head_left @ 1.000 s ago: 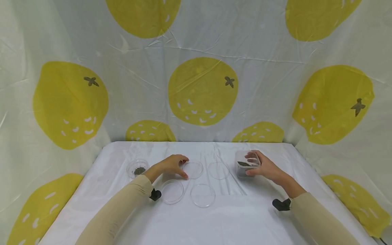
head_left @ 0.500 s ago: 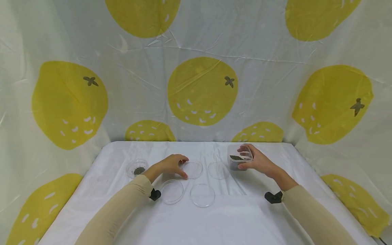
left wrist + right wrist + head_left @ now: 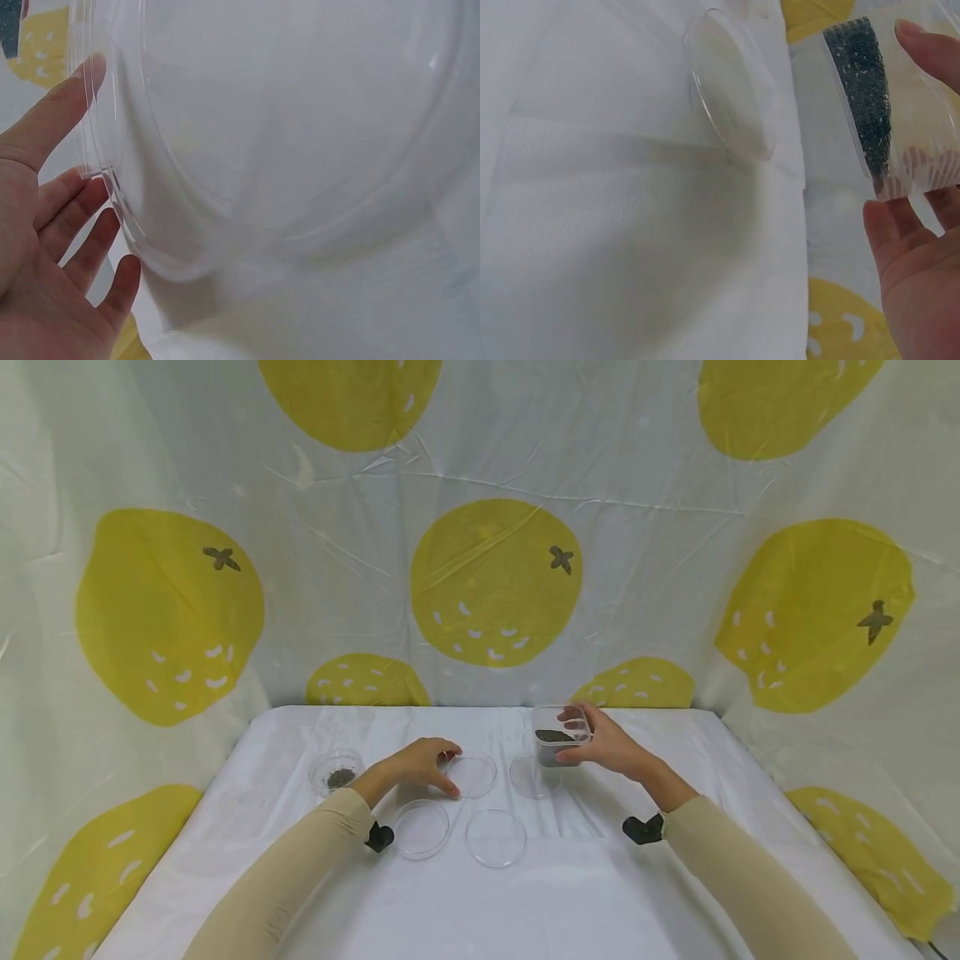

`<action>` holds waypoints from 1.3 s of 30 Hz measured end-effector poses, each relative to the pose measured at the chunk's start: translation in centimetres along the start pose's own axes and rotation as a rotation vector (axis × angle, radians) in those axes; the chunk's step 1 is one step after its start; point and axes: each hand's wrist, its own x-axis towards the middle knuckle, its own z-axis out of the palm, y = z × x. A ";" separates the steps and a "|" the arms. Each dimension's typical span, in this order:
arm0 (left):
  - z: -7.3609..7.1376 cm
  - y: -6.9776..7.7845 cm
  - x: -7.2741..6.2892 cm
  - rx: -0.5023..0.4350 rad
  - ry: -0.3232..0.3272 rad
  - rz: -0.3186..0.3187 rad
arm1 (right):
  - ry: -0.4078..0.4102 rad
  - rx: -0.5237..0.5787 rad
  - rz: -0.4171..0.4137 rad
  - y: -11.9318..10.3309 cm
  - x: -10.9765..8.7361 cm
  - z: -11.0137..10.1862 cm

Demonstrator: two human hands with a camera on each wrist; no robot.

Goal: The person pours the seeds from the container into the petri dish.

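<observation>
My left hand (image 3: 416,767) holds the left rim of a clear petri dish (image 3: 477,777) resting on the white table, thumb on one side and fingers on the other. The left wrist view shows that hand (image 3: 60,225) at the edge of the dish (image 3: 262,135). My right hand (image 3: 611,747) grips a clear, square-rimmed plastic tub (image 3: 557,755) from its right side, raised above the table. Dark granules (image 3: 862,97) fill the lower part of the tub. Beneath it lies another clear round dish (image 3: 534,781), partly hidden by the tub in the head view.
At the far left a petri dish (image 3: 318,770) contains a small heap of dark granules (image 3: 341,778). Two clear round dishes (image 3: 422,831) lie nearer the front. A lemon-print curtain (image 3: 337,568) hangs behind the white-covered table (image 3: 480,910).
My right hand has lifted the tub and carried it leftward, from right of the dish to above it. The left hand has stayed in place at its dish.
</observation>
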 end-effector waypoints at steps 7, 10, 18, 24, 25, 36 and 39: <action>0.1 -0.1 0.1 -0.012 0.004 -0.002 | -0.019 -0.035 0.000 -0.9 0.8 1.1; 0.1 0.0 0.1 -0.017 0.006 -0.009 | -0.021 -0.049 0.003 -1.2 1.2 1.5; 0.1 0.1 0.0 -0.014 0.011 -0.014 | -0.012 -0.083 0.004 -1.4 2.4 2.5; 0.0 0.2 0.0 -0.014 0.011 -0.016 | -0.002 -0.113 0.002 -1.8 3.1 3.4; 0.0 0.2 0.0 -0.014 0.010 -0.017 | -0.004 -0.124 -0.002 -1.8 3.2 3.5; 0.1 -0.1 0.2 -0.010 0.010 -0.002 | -0.010 -0.220 -0.088 -2.2 4.4 4.5; 0.1 -0.1 0.1 -0.015 0.010 -0.006 | -0.008 -0.261 -0.113 -2.4 4.7 4.8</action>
